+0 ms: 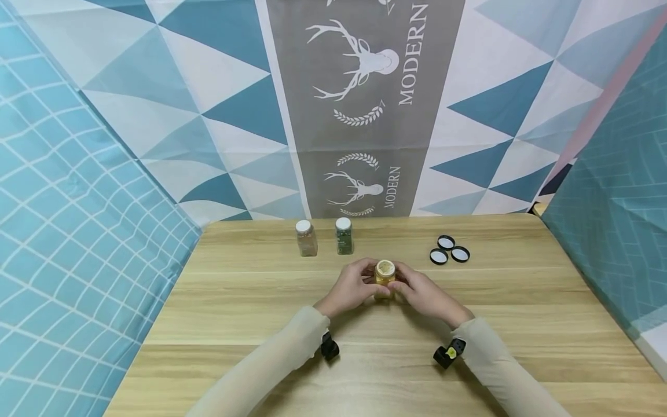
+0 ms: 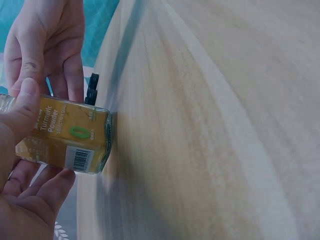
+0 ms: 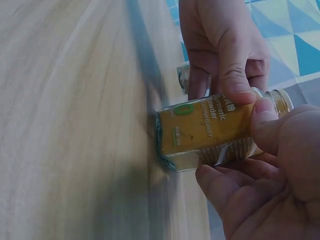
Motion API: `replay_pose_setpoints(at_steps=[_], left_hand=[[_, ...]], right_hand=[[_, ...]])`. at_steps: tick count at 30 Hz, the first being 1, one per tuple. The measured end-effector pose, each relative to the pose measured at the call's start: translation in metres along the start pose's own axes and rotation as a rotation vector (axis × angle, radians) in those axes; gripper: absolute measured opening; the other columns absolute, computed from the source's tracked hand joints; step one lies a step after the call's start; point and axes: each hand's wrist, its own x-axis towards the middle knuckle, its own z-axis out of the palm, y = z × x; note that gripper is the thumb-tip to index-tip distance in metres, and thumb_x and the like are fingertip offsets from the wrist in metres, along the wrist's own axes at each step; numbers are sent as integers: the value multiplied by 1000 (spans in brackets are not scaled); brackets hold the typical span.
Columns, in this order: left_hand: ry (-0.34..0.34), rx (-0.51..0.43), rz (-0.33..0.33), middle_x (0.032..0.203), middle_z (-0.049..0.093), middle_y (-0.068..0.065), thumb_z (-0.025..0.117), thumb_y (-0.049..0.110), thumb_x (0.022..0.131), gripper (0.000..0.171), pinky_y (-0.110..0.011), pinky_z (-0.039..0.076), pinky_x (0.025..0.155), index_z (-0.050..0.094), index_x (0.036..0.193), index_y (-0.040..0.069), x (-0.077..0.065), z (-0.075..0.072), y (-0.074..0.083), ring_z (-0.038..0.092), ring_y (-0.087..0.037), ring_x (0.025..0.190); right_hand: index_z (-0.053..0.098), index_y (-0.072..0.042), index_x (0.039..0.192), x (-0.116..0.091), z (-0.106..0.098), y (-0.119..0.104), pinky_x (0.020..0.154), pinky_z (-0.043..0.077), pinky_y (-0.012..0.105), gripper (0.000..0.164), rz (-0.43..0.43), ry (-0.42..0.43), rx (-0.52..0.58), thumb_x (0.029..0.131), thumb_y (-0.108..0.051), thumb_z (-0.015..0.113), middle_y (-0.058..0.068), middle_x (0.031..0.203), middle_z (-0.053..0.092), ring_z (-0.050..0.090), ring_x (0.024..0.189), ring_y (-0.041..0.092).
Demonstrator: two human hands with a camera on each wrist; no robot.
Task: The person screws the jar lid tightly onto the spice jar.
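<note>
Turmeric jar (image 1: 385, 278) is upright between our two hands, near the middle of the worktop (image 1: 250, 324), no cap on its threaded neck (image 3: 281, 101); base is at or just above the wood, we can't tell which

Left hand (image 1: 356, 285) and right hand (image 1: 423, 292) both have fingers clamped on it, curled round from either side, thumbs up near the shoulder

Handling: looks like square clear glass, so stiff, no give when squeezed; we'd guess fairly light, slippery on the flat faces if our skin is damp, likely to chip or crack if dropped or knocked on a corner

Best hold: opposite flat sides at mid-body, fingers flat rather than on the corners; we'd stay off the neck, it's narrow and close to the mouth

Top shows a pale disc (image 1: 385, 267) with yellow marks, maybe an inner seal, can't confirm, so we'd treat it as spillable and keep it level

Farther off to the right, three black-rimmed discs (image 1: 446, 242) lie close together, probably lids

About as far out, left of the turmeric, we have a green-filled jar (image 1: 344, 237) and a pinkish-brown jar (image 1: 307, 238), both upright, white-topped, a gap between them

Behind everything, patterned cloth (image 1: 365, 136) past the far edge
</note>
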Motion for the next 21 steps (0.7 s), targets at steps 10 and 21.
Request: replay_pose_setpoints(at_steps=[10, 21], left_hand=[[-20, 8, -14, 124, 72, -9, 92, 20, 77, 60, -28, 60, 97, 67, 129, 3, -14, -7, -1, 71, -21, 112], [-86, 11, 29, 132, 69, -10, 89, 22, 81, 63, -21, 57, 98, 66, 137, 6, -25, -11, 0, 68, -21, 118]], right_hand=[[47, 0, 147, -3, 9, -7, 101, 58, 41, 46, -36, -35, -12, 106, -19, 58, 16, 133, 69, 68, 118, 25], [51, -4, 139, -12, 12, -10, 107, 53, 48, 38, -51, -47, -26, 105, -21, 60, 15, 133, 69, 65, 126, 30]])
